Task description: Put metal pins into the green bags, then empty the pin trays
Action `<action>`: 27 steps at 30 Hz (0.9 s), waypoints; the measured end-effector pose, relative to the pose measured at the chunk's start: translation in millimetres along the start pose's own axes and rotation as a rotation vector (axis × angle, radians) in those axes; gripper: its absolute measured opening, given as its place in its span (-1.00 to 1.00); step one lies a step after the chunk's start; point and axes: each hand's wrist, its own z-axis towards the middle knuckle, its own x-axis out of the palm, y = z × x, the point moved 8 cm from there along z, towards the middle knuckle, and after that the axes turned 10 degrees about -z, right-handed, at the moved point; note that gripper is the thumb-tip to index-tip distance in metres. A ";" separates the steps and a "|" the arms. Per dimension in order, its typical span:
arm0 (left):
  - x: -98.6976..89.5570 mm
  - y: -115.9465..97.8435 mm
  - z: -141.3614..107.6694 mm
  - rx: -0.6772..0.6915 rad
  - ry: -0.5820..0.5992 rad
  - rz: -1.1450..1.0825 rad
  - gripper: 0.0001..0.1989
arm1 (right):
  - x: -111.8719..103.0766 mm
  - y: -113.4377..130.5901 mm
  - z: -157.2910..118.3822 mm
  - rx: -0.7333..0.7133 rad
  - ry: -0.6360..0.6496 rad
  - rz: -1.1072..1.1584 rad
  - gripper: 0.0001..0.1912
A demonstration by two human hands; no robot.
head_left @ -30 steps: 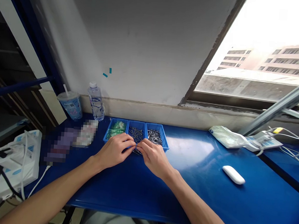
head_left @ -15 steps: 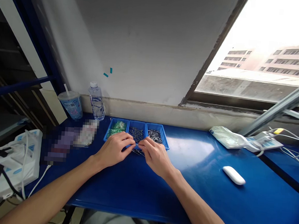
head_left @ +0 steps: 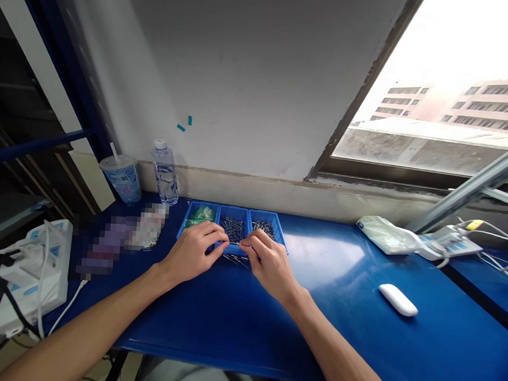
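My left hand (head_left: 197,250) and my right hand (head_left: 270,261) face each other at the front edge of three blue bins. Thumb and forefinger of each are pinched together. A small thin part (head_left: 234,244) seems to span the narrow gap between the fingertips; its kind is too fine to make out. The left bin (head_left: 182,225) holds green pieces (head_left: 203,214), partly behind my left hand. Dark slender metal pieces (head_left: 233,228) fill the middle bin, and short dark and silvery metal parts (head_left: 262,227) the right one. Several thin metal pieces (head_left: 235,260) lie on the table below my fingers.
Left on the blue table (head_left: 227,322) stand a water bottle (head_left: 165,175) and a lidded cup (head_left: 122,180), with a white power strip (head_left: 34,279) nearer. Rightward lie a white oval case (head_left: 398,300), a plastic packet (head_left: 385,234) and another power strip (head_left: 454,242) with cables.
My right hand has shifted slightly right, so the fingertips are a little further apart and the thin part shows between them. The bins keep their place.
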 end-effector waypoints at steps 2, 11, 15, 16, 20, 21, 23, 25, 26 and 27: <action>0.1 1.0 -0.3 -0.005 0.002 -0.005 -0.87 | 0.1 1.3 -1.2 -0.009 -0.013 -0.002 -0.72; 4.5 -0.1 -2.8 0.044 0.029 -0.035 -0.90 | 3.0 7.7 -4.4 -0.041 -0.025 0.031 -0.71; 7.7 -3.1 -3.4 0.069 0.055 -0.056 -0.89 | 5.3 9.6 -4.5 -0.036 -0.005 0.039 -0.71; 8.3 -3.6 -3.6 0.072 0.060 -0.058 -0.89 | 6.2 10.3 -4.7 -0.034 0.002 0.042 -0.71; 9.4 -5.7 -3.8 0.081 0.071 -0.054 -0.88 | 8.1 11.9 -4.9 -0.022 0.021 0.043 -0.72; 9.2 -6.3 -3.6 0.083 0.072 -0.053 -0.88 | 8.1 12.0 -4.7 -0.018 0.025 0.047 -0.72; 8.4 -7.3 -3.2 0.087 0.068 -0.049 -0.88 | 8.3 11.6 -4.1 -0.012 0.038 0.057 -0.72; 7.5 -7.7 -2.7 0.088 0.064 -0.040 -0.88 | 9.1 10.4 -3.2 -0.007 0.062 0.056 -0.72; 7.2 -7.5 -2.4 0.088 0.062 -0.034 -0.87 | 9.4 9.6 -2.7 -0.005 0.072 0.050 -0.71; 6.9 -7.1 -2.3 0.087 0.061 -0.027 -0.86 | 9.4 8.8 -2.1 -0.003 0.078 0.042 -0.71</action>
